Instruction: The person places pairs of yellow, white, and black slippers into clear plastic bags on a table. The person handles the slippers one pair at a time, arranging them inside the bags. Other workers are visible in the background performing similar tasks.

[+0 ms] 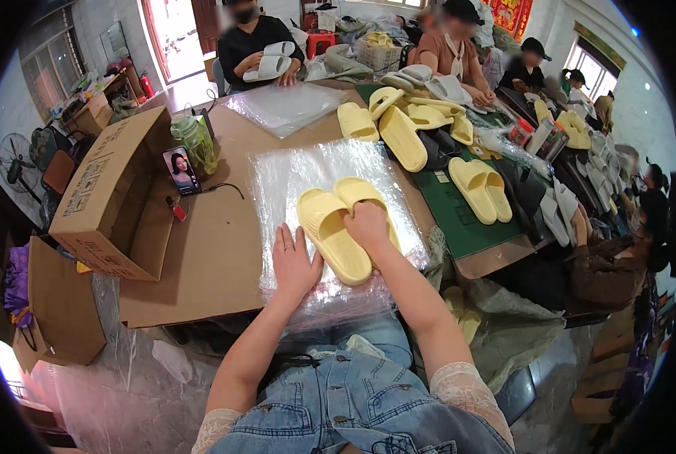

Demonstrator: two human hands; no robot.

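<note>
A pair of yellow slide slippers lies side by side on a stack of clear plastic bags (277, 181) in front of me. My right hand (368, 225) is closed on the right slipper (358, 189), its fingers curled at the foot opening behind the strap and partly hidden. The left slipper (338, 246) rests against it, toe pointing away from me. Beside that slipper's heel, my left hand (294, 261) lies flat on the bags with fingers spread, holding nothing.
A cardboard box (115, 193), a phone (180, 170) and a green jug (194, 144) stand to the left. Yellow slippers (402, 140) pile up at the far right, near a green mat (459, 219). Co-workers sit around; one across the table holds white slippers (270, 66).
</note>
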